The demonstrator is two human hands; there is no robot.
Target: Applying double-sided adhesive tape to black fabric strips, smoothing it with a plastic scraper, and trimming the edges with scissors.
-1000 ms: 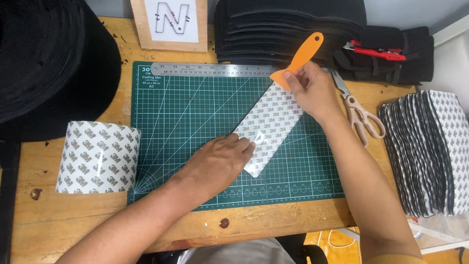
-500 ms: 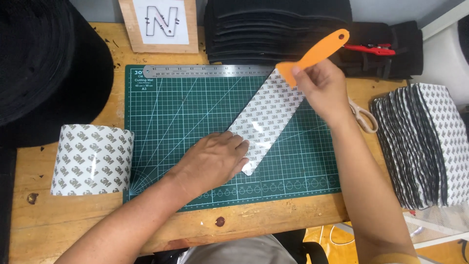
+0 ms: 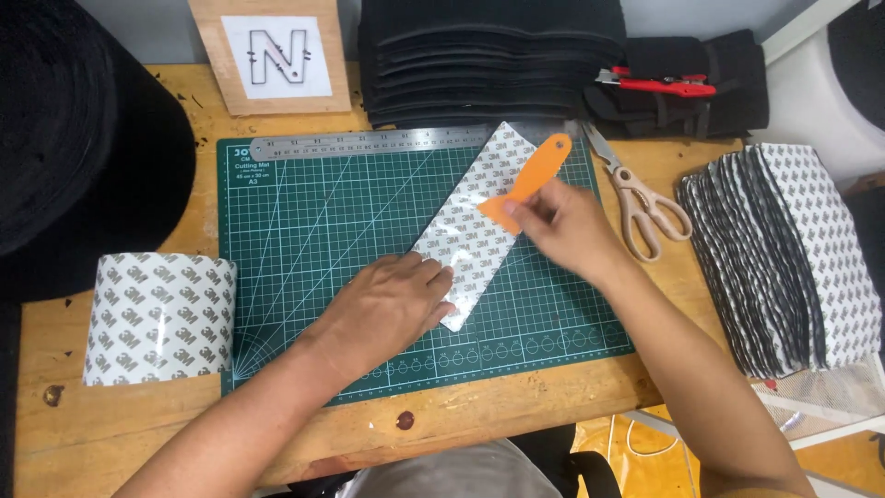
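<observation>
A long white strip with a grey printed backing (image 3: 479, 217) lies diagonally on the green cutting mat (image 3: 323, 240). My left hand (image 3: 392, 309) presses flat on the strip's lower end. My right hand (image 3: 558, 226) grips an orange plastic scraper (image 3: 527, 184), whose blade rests on the middle of the strip, with the handle pointing up and right.
A steel ruler (image 3: 369, 143) lies along the mat's top edge. Scissors (image 3: 641, 203) sit right of the mat. A roll of the same printed sheet (image 3: 157, 318) is at left, a stack of cut pieces (image 3: 793, 258) at right, black foam pads (image 3: 489, 60) behind, and a red cutter (image 3: 659, 85).
My right hand brought the scraper down from beyond the strip's top end onto its middle. My left hand stayed on the lower end. The camera view shifted slightly.
</observation>
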